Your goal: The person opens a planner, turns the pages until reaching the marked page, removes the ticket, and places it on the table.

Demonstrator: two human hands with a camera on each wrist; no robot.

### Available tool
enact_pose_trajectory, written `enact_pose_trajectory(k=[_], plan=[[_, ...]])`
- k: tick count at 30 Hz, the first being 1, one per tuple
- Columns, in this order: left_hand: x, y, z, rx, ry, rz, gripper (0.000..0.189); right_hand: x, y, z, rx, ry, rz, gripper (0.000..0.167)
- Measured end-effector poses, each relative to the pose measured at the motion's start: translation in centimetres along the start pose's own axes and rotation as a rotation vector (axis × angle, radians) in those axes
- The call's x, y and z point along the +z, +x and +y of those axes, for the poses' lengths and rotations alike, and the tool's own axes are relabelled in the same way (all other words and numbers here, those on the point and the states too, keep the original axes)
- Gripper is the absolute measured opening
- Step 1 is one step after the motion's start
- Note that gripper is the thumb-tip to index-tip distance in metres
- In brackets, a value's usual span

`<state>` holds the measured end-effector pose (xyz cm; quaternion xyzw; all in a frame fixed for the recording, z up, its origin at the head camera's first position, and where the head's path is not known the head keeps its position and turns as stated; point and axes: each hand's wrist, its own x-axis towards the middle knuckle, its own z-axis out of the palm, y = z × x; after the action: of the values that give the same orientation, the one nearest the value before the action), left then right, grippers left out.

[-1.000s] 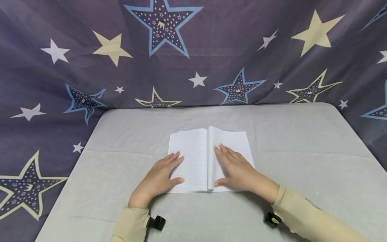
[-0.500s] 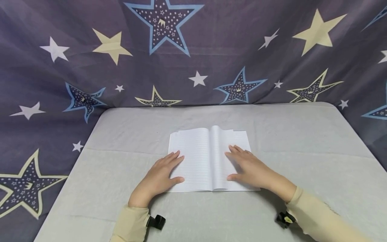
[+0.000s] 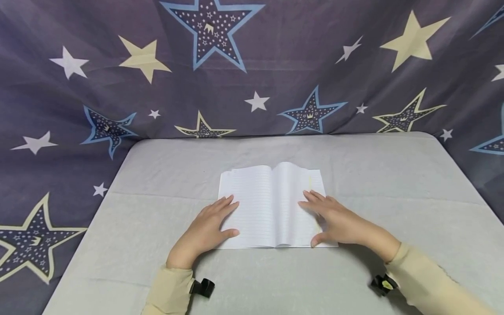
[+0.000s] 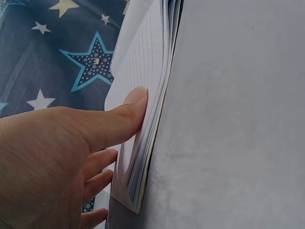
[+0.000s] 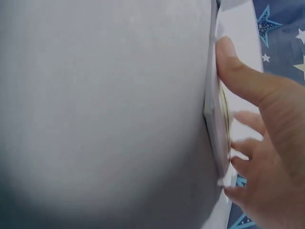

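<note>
A lined notebook (image 3: 253, 210) lies spread open on the grey surface, its right-hand pages arching up beside the middle fold. Across the left page's outer edge rests my left hand (image 3: 210, 227), fingers spread and relaxed; the left wrist view shows its thumb (image 4: 128, 114) lying over the page stack (image 4: 152, 124). My right hand (image 3: 342, 221) is at the outer part of the right page, fingers extended and thumb low near the bottom edge. In the right wrist view its thumb (image 5: 243, 76) and fingertips are along the notebook's edge (image 5: 214, 114), where a thin yellowish line shows.
The notebook sits on a padded, light grey cloth-covered surface (image 3: 275, 284). Dark fabric (image 3: 275, 65) printed with stars hangs at the back and both sides. A black wrist device (image 3: 202, 288) is on the left wrist, another (image 3: 383, 285) on the right.
My right hand has slid rightward from near the fold to the page's outer side. The right pages now bulge wider, and a yellowish strip shows near the right fingers. My left hand stays put.
</note>
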<state>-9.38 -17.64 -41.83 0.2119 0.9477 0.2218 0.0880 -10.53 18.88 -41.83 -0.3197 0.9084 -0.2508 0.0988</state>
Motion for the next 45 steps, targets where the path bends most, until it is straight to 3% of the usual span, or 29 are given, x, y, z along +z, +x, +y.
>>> enact_pose_trajectory(k=[6,13,17,23,26,33,38,41,45], plan=[[-0.1,0.0,0.1,-0.003,-0.005,-0.005,0.072,0.6,0.9,-1.0,0.087,-0.074,0.094,0.115],[-0.2,0.0,0.1,-0.009,-0.005,-0.004,0.072,1.2,2.2,-2.0,0.161,-0.1,0.08,0.121],[-0.1,0.0,0.1,-0.007,-0.009,-0.012,0.072,1.5,2.8,-3.1,0.112,-0.055,0.13,0.117],[-0.4,-0.1,-0.3,0.014,-0.03,-0.004,0.073,2.0,3.8,-6.0,-0.056,0.007,0.214,0.104],[-0.9,-0.4,-1.0,0.007,-0.031,0.011,0.073,2.6,4.2,-7.2,-0.09,-0.003,0.165,0.098],[-2.4,-1.2,-2.7,-0.109,-0.018,0.114,0.055,3.9,4.4,-8.3,-0.094,-0.058,0.04,0.087],[-2.6,-1.0,-2.7,-0.084,-0.046,0.211,0.046,4.3,4.4,-8.2,-0.106,-0.104,-0.019,0.08],[-2.1,-0.6,-2.2,-0.03,-0.066,0.192,0.054,4.2,4.4,-8.2,-0.123,-0.098,-0.022,0.073],[-1.0,-0.2,-1.7,0.015,-0.055,0.096,0.076,3.8,4.5,-7.9,-0.191,-0.039,0.034,0.056]])
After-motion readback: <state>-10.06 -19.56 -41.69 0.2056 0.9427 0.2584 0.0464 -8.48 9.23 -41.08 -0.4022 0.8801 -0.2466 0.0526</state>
